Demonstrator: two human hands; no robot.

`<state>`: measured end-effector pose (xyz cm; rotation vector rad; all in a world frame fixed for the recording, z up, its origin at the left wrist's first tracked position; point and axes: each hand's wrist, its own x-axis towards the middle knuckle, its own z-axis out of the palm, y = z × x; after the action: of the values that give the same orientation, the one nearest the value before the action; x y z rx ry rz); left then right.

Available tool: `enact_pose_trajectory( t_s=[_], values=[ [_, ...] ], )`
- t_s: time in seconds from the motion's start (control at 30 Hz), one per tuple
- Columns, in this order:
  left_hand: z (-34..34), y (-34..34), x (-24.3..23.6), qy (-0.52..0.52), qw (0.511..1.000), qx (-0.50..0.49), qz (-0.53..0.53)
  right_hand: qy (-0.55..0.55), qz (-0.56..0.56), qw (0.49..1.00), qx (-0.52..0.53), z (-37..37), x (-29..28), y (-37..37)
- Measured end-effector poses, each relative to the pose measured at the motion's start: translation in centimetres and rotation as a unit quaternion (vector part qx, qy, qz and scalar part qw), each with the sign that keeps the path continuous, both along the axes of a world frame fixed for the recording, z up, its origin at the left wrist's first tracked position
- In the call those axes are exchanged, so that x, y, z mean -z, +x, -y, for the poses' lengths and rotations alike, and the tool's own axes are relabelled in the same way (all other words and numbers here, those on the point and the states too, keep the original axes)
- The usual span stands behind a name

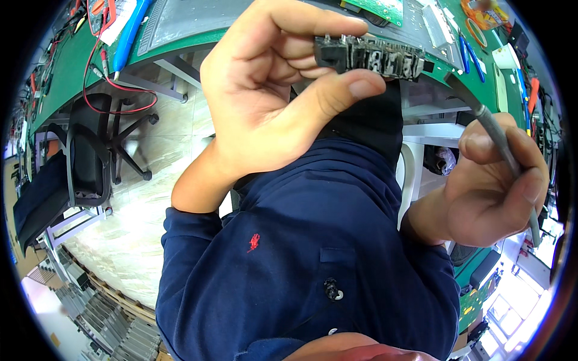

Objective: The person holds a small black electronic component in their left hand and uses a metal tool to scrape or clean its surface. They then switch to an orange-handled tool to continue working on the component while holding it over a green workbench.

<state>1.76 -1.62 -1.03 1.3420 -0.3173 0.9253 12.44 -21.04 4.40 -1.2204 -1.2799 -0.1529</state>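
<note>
My left hand (256, 105) is raised at the top centre and pinches a black block with rows of metal contacts (379, 58), which looks like an electrical connector. The thumb presses its near side, while the index finger lies along its upper edge. At the right, my right hand (497, 189) is closed around a slim grey metal hand tool (498, 137) with a flattened dark tip. That tip points up and left toward the block's right end, with a small gap between them. The exact kind of tool is unclear.
A green-topped workbench (63, 90) runs across the far side, with a grey mat (186, 24). On it lie a red multimeter (101, 15), a blue pen-shaped tool (128, 39), a green circuit board (382, 9) and a blue-handled tool (472, 57). A black chair (90, 144) stands left.
</note>
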Motion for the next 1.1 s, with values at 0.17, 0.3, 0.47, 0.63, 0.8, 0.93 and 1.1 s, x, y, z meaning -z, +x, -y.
enact_pose_trajectory(
  t_s=[0.17,0.3,0.47,0.63,0.8,0.93,1.1],
  values=[
    [-0.2,-0.5,-0.7,0.060,0.997,-0.049,-0.013,0.026,0.039,0.996,0.073,0.5,-0.1,0.8],
    [0.0,-0.7,-0.9,0.051,0.997,-0.055,-0.034,0.079,0.096,0.973,0.193,0.9,0.0,4.2],
    [0.0,-0.4,-0.9,0.022,0.997,-0.046,-0.053,-0.004,0.012,0.895,0.445,1.4,1.9,11.1],
    [0.5,0.4,-0.6,0.019,0.997,-0.054,-0.054,-0.231,0.055,0.857,0.457,3.8,4.3,17.7],
    [0.6,0.2,-0.4,0.013,0.995,-0.052,-0.086,-0.314,0.066,0.883,0.343,2.9,6.8,20.6],
    [0.4,0.1,-0.4,0.011,0.995,-0.048,-0.087,-0.342,0.216,0.843,0.355,1.2,6.8,21.0],
    [0.3,-0.3,-0.8,0.020,0.992,-0.061,-0.112,-0.377,0.213,0.836,0.337,0.1,6.0,19.0]
  ],
)
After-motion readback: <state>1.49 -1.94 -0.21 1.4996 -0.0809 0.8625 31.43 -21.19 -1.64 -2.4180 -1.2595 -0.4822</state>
